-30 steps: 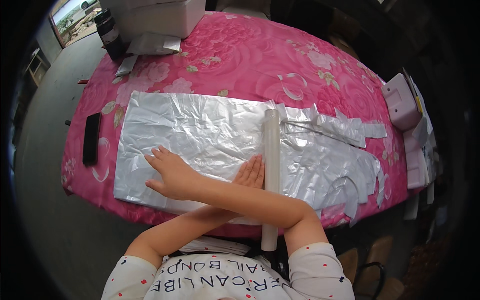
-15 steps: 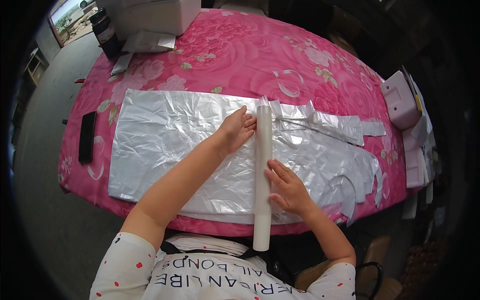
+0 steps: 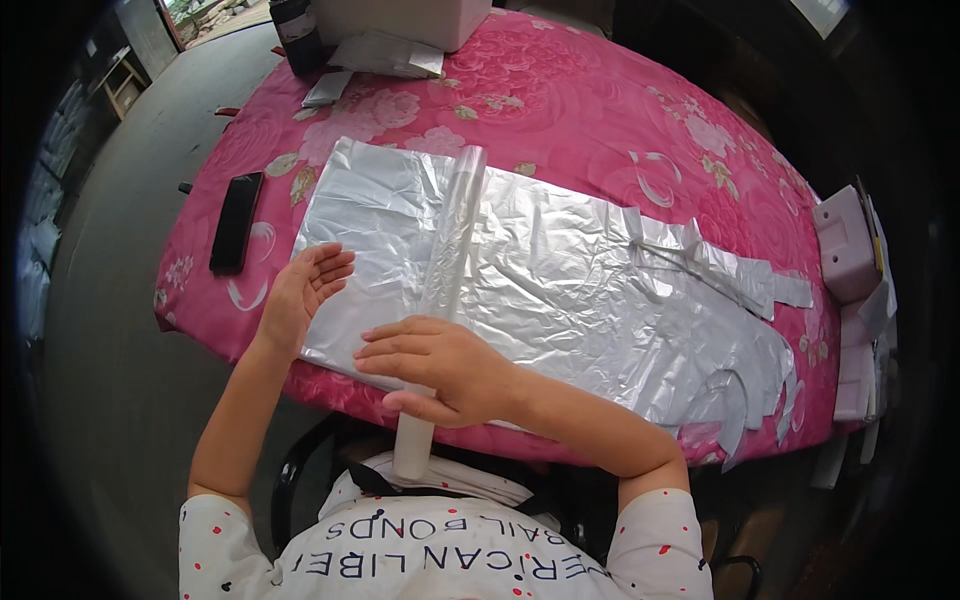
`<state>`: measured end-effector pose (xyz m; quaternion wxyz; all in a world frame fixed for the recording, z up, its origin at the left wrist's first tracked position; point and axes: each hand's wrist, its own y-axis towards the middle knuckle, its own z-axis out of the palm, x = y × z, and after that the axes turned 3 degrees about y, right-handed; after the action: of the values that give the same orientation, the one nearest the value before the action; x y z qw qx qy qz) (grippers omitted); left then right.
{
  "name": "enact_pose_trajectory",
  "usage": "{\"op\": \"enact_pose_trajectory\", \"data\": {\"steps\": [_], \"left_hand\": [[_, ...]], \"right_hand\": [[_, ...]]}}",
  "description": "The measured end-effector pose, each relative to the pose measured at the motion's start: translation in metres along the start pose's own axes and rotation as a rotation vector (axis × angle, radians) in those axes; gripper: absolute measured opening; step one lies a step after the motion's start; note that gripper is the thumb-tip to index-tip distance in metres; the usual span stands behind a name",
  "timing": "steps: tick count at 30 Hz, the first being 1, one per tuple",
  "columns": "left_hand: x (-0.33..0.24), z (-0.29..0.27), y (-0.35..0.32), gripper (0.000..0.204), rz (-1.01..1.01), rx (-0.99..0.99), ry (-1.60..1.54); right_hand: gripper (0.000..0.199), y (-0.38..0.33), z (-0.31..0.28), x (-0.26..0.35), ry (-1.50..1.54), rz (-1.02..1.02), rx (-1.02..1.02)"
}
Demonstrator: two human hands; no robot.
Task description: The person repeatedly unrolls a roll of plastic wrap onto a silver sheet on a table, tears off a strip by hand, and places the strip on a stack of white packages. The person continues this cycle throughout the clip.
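So the pale roll (image 3: 451,250) has shifted left over our silvery plastic sheeting (image 3: 570,270), leaving just a short stretch on that side. Left hand's (image 3: 300,292) empty, right hand's (image 3: 445,368) loosely open over the roll, can't tell if touching.

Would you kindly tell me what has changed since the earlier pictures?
The pale tube has moved left across the silver sheets. The left hand has gone from beside the tube to the sheets' left edge; the right hand, first at far left, is now over the tube's lower part. The phone stays left of the sheets.
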<state>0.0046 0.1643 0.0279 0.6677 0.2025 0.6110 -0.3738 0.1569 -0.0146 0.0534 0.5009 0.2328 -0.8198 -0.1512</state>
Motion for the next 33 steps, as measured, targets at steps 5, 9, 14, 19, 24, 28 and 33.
{"op": "enact_pose_trajectory", "data": {"steps": [5,9,14,19,24,28,33], "left_hand": [[0.011,-0.057,-0.082,0.045,0.012,-0.102,0.158],[0.025,-0.054,-0.120,0.041,0.040,-0.133,0.178],[0.026,-0.022,-0.135,0.059,0.173,-0.221,1.006],[0.040,-0.019,-0.127,0.094,-0.020,-0.326,1.201],[0.035,-0.016,-0.128,0.074,-0.113,-0.110,0.334],[0.018,-0.008,-0.128,0.062,-0.244,0.287,-0.546],[0.006,0.021,-0.115,0.051,-0.292,0.176,-0.117]], "right_hand": [[0.041,-0.001,-0.013,-0.057,-0.622,0.090,0.100],[0.049,0.044,0.019,-0.090,-0.570,0.013,0.188],[0.046,0.120,0.076,-0.099,-0.612,0.211,0.201],[0.055,0.140,0.122,-0.103,-0.524,0.394,-0.559],[0.066,0.122,0.119,-0.103,0.208,0.560,-0.903],[0.063,0.109,0.065,-0.054,1.297,0.489,-0.711],[0.065,0.098,0.033,-0.020,1.111,0.470,-0.679]]}}
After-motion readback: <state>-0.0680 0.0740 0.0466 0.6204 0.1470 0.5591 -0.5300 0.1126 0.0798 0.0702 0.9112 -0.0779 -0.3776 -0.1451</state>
